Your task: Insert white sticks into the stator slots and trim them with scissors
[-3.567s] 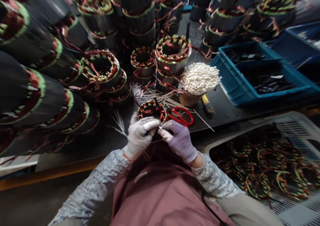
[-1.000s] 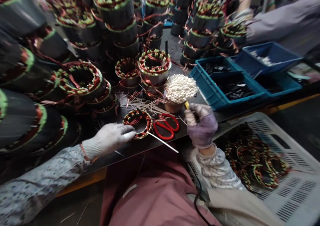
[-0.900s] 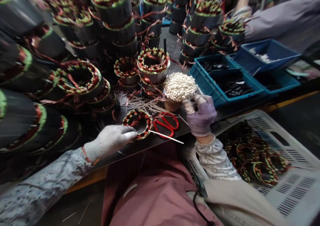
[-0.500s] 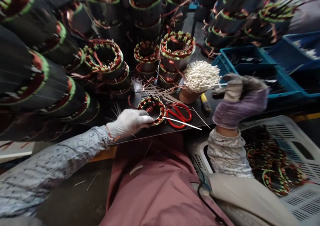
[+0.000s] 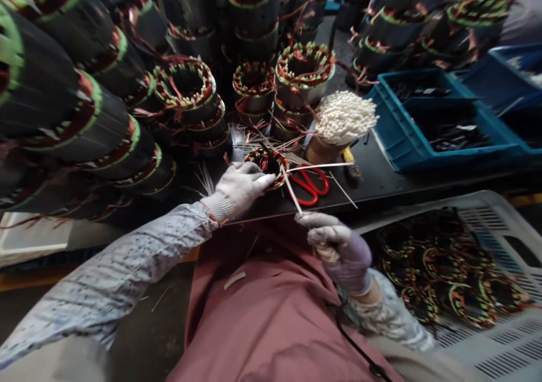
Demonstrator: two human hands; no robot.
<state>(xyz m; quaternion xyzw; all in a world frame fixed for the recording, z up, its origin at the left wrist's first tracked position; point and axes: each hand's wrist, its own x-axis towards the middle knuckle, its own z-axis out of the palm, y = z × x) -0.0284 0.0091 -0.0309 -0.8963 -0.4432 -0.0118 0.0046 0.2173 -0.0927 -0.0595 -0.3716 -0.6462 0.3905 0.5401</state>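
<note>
My left hand (image 5: 243,187), in a white knit glove, is closed on the near left rim of a small motor stator (image 5: 283,183) wound with red wire and edged in green. A white stick (image 5: 328,166) juts out rightward from the stator's edge. My right hand (image 5: 334,241), in a white and purple glove, pinches the lower end of another white stick (image 5: 293,194), whose upper end meets the stator's right side. Red-handled scissors (image 5: 312,185) lie just right of the stator. Loose thin sticks (image 5: 275,140) are scattered behind it.
A brown cup (image 5: 322,149) holds a dense bundle of white sticks (image 5: 346,117). Blue bins (image 5: 427,165) stand at right. Stacked stators (image 5: 203,105) crowd the left and back. A yellow-handled tool (image 5: 350,162) lies near the cup. Below right, a white crate (image 5: 491,201) holds several wound rings.
My right hand has come from beside the stick bundle down and left to the stator, carrying a white stick. My left hand stays on the stator; the view has shifted slightly.
</note>
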